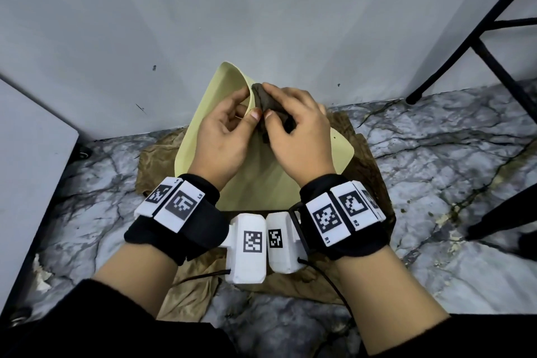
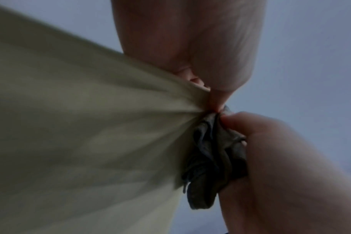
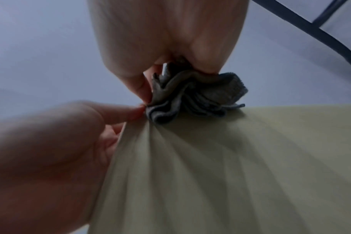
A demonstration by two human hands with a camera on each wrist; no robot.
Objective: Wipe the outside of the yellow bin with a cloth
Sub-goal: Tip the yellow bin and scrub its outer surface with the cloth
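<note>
Pale yellow bin (image 1: 261,177) tilted, smooth-walled; dark crumpled cloth (image 1: 271,107) pressed against rim.

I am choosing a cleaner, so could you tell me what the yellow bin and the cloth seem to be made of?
Yellow bin: probably matte plastic, with a smooth, even pale surface, a thin rim and rounded corners. Cloth: dark grey fabric, perhaps microfibre, bunched in soft folds with a nubby weave, gripped by the right hand.

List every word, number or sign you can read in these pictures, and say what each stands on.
"R1": right wrist band, beside a square code.
"R2": same band, beside the next code.
"L5", probably: left wrist band; small.
Square codes on both bands and the white camera blocks: patterns, not text.
Nothing on the yellow bin or cloth.
</note>
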